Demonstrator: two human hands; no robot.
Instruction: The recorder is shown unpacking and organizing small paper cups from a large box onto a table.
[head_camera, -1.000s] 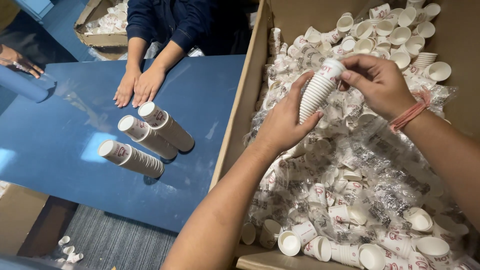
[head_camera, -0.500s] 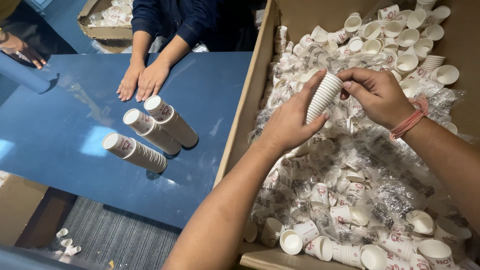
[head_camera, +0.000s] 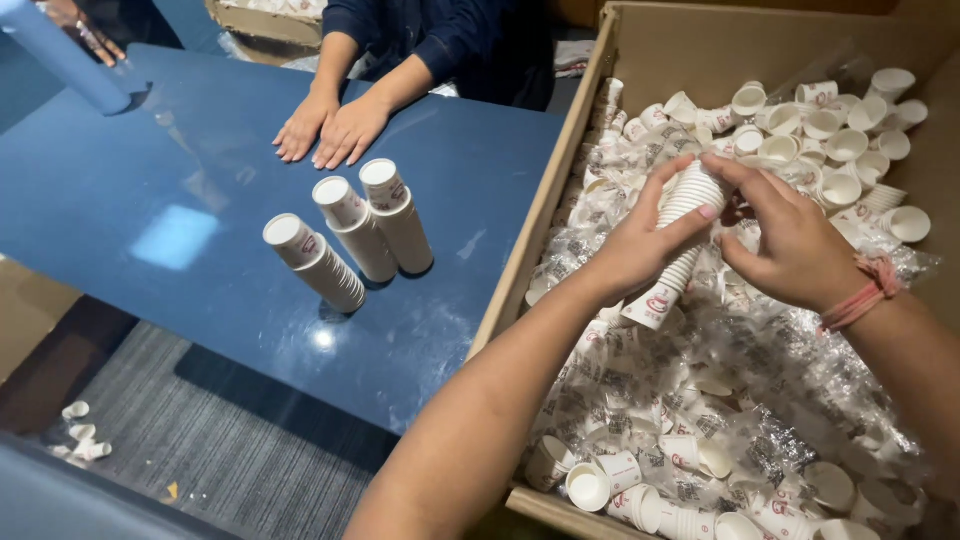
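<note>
Over box (head_camera: 560, 190) | left hand (head_camera: 640, 240), right hand (head_camera: 790, 245) grip cup stack (head_camera: 675, 240) — middle hidden | loose cups cut off.

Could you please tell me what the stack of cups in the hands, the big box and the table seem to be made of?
Stack of cups: probably thin paper, matte white with ribbed nested rims. Big box: corrugated cardboard by the look, dull brown with a raw edge. Table: glossy blue top, perhaps laminate or lacquer, since it mirrors the light; its core cannot be told.
</note>
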